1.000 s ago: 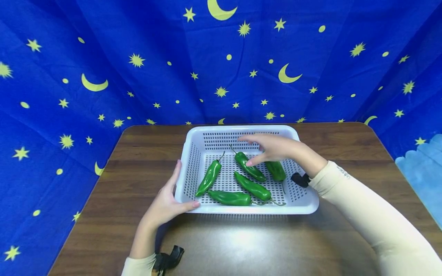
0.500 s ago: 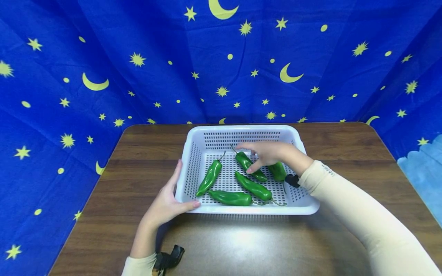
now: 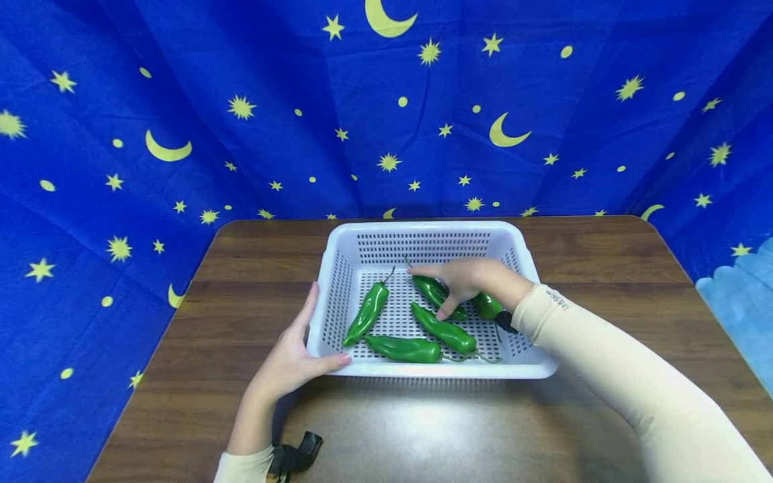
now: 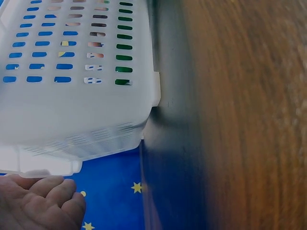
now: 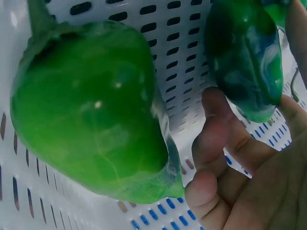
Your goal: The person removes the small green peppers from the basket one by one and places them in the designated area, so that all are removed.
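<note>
A white perforated plastic basket [image 3: 435, 370] stands on the table with several green peppers in it. My left hand [image 3: 290, 355] grips its near left corner, thumb on the front rim; in the left wrist view the fingers [image 4: 62, 194] bend under the rim. My right hand [image 3: 468, 276] reaches into the basket, thumb and fingers around a long green pepper [image 5: 244, 57] that still lies there. Beside that hand sits a broader green pepper [image 5: 91, 110], partly hidden by the wrist in the head view. Other long peppers lie at the left [image 3: 368, 315], front [image 3: 404, 349] and middle [image 3: 445, 330].
The brown wooden table [image 3: 260, 268] extends around the basket. Behind it hangs a blue curtain [image 3: 272, 67] with yellow moons and stars. A light blue cloth [image 3: 743, 302] shows at the right edge. A black strap [image 3: 296, 455] is on my left wrist.
My right hand has come down and toward me, from above the back peppers to around one of them. My left hand stays at the basket's corner. The peppers look unmoved.
</note>
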`<state>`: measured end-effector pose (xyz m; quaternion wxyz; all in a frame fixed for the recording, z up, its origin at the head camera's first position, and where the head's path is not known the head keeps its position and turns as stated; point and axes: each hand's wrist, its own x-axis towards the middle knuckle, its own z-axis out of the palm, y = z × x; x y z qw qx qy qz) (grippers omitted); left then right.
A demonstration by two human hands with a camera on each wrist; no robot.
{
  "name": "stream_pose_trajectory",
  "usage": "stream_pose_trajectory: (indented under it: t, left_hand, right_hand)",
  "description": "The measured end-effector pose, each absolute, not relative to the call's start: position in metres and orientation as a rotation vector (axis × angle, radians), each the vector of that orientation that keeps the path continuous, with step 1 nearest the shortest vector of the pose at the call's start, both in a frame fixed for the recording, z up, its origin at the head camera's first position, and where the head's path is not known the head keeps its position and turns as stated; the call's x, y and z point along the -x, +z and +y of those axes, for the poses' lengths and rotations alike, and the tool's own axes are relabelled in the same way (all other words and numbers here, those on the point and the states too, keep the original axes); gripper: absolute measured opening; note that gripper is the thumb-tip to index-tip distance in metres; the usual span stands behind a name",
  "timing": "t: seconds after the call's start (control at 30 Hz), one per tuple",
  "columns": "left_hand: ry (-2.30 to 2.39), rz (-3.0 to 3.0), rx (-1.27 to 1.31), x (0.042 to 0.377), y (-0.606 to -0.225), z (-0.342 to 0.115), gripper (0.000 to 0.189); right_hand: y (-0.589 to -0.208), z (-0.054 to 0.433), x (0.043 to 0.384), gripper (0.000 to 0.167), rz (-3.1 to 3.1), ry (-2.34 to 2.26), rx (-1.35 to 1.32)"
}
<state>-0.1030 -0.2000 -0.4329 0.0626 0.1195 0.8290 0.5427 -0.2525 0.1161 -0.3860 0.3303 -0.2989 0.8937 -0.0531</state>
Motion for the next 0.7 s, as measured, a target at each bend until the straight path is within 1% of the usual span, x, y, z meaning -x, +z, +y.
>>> stream_pose_trajectory:
  t: [0.2,0.47,0.7]
  left_hand:
    - [1.649,2.501,-0.362,0.1037,-0.4338,-0.1995,0.119]
    - [1.665,2.486,-0.374,0.1041,-0.4346,-0.1988,0.118]
    - [1.675,2.508,-0.396,0.1037,-0.4352,-0.1987,0.122]
  right_hand:
    - [-0.3878,0.1146,0.2532,0.1,2.319,-0.147,0.796]
    - [-0.3949,0.1119,0.2543,0.104,2.333,-0.161,0.804]
    - [-0.3944,0.1084,0.2555,0.101,2.348,-0.149,0.806]
